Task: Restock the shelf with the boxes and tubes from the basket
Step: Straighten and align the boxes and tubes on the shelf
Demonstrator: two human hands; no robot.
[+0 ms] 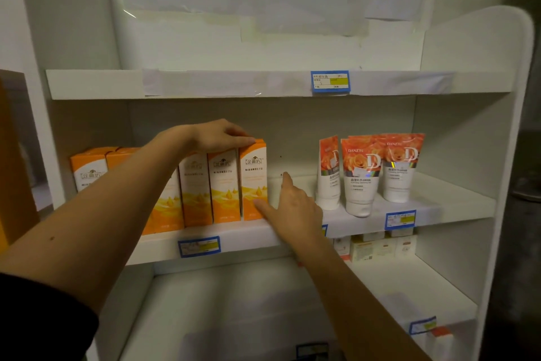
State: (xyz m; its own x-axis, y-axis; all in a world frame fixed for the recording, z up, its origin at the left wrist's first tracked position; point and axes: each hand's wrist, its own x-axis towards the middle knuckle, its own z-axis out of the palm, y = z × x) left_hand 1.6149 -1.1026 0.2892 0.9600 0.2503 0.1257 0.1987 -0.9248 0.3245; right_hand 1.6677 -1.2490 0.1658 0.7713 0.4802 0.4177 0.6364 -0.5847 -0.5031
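Several orange-and-white boxes (224,185) stand in a row on the middle shelf (292,230) of a white unit. My left hand (222,135) rests on the top of the rightmost box (254,176), fingers curled over its top edge. My right hand (288,208) is spread, thumb touching that box's lower right corner, index finger pointing toward the back wall. Three orange-and-white tubes (363,176) stand cap-down to the right on the same shelf. The basket is out of view.
The top shelf (234,84) carries a blue price label (330,82). The lower shelf holds small white boxes (377,246) at the back right. Blue labels (199,246) line the shelf fronts. A gap lies between the boxes and tubes.
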